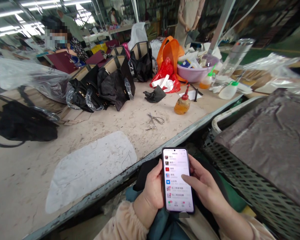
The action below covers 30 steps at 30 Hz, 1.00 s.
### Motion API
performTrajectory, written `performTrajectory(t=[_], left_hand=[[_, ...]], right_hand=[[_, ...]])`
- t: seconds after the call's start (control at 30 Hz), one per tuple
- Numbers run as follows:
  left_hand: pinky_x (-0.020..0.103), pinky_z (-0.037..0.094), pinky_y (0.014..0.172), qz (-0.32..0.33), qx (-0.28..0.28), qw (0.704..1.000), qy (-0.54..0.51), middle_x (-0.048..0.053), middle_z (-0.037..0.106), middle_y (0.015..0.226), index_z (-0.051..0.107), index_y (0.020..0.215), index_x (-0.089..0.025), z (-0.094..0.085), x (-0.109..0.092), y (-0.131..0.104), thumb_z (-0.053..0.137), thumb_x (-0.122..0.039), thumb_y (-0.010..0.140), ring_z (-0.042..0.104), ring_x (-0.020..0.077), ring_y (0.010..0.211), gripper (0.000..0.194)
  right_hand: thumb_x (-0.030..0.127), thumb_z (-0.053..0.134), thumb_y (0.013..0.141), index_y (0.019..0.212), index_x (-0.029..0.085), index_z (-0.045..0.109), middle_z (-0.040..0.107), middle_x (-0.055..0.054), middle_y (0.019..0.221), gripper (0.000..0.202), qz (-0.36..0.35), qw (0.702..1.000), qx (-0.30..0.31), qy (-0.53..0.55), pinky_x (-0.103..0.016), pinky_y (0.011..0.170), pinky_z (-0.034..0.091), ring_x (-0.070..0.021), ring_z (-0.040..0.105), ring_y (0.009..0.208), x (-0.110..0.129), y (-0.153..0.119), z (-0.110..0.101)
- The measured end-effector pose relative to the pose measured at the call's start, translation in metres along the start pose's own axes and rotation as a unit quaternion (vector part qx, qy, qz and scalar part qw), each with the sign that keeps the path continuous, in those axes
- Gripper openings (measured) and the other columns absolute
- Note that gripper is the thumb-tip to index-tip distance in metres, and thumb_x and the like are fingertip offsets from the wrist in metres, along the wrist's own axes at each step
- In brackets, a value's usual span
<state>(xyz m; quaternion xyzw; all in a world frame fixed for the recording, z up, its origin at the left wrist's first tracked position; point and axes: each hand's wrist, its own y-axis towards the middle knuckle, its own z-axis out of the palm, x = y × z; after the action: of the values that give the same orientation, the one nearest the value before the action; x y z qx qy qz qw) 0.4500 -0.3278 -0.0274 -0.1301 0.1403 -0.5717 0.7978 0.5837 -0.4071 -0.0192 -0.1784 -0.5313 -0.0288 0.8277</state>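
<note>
Stretching across the left of the view, one long, dusty beige worktable (115,133) carries a row of black handbags (115,83) whose number I cannot tell. One pale plastic sheet (90,170) lies near its front edge. One amber squeeze bottle with a red nozzle (182,104) stands just right of one pair of small metal snips (153,121). Below the table edge, the left hand (152,193) curls around one slim black smartphone with a lit white screen (177,180), fingers closed on its left side. The right hand (205,186) cups the phone's right edge, thumb touching the screen.
</note>
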Motion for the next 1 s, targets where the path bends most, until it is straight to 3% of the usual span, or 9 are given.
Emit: performTrajectory(t=[0.43,0.57,0.77,0.9,1.0], left_hand=[[0.044,0.03,0.105,0.0,-0.024,1.0,-0.005,0.018,0.07,0.113,0.062,0.122,-0.005,-0.001,0.004,0.001,0.036,-0.053,0.093,0.057,0.0323,0.118,0.061],[0.048,0.029,0.106,-0.013,-0.014,1.0,0.016,0.019,0.07,0.111,0.063,0.12,-0.006,-0.002,0.008,0.001,0.037,-0.053,0.092,0.056,0.0341,0.119,0.061],[0.049,0.028,0.106,-0.001,0.0,1.0,0.03,0.019,0.071,0.11,0.065,0.118,-0.007,0.001,0.01,0.001,0.037,-0.052,0.093,0.055,0.0344,0.12,0.059],[0.048,0.029,0.106,0.009,-0.009,0.999,0.035,0.019,0.071,0.11,0.065,0.117,-0.007,0.002,0.01,0.002,0.038,-0.051,0.093,0.056,0.034,0.12,0.057],[0.047,0.03,0.106,0.002,-0.009,0.999,0.038,0.018,0.071,0.11,0.065,0.119,-0.007,0.001,0.009,0.001,0.037,-0.051,0.093,0.057,0.0331,0.119,0.058]], right_hand=[[0.037,0.065,0.086,0.138,0.027,0.04,0.056,-0.007,0.131,0.059,-0.027,0.998,-0.033,-0.05,-0.037,0.091,0.05,-0.025,0.058,0.111,0.005,0.007,0.006],[0.04,0.067,0.084,0.144,0.026,0.03,0.064,-0.005,0.114,0.072,-0.055,0.988,-0.068,-0.129,-0.036,0.088,0.051,-0.0229,0.061,0.101,0.015,0.015,0.012],[0.043,0.067,0.083,0.144,0.025,0.031,0.068,-0.001,0.089,0.073,-0.051,0.968,-0.098,-0.227,-0.036,0.074,0.053,-0.0216,0.063,0.079,0.021,0.026,0.016],[0.044,0.07,0.08,0.142,0.024,0.034,0.066,0.0,0.081,0.074,-0.04,0.969,-0.109,-0.22,-0.035,0.07,0.052,-0.0206,0.061,0.073,0.022,0.027,0.021],[0.044,0.068,0.083,0.143,0.026,0.032,0.066,-0.001,0.089,0.072,-0.033,0.985,-0.08,-0.149,-0.033,0.073,0.052,-0.02,0.061,0.079,0.023,0.025,0.019]])
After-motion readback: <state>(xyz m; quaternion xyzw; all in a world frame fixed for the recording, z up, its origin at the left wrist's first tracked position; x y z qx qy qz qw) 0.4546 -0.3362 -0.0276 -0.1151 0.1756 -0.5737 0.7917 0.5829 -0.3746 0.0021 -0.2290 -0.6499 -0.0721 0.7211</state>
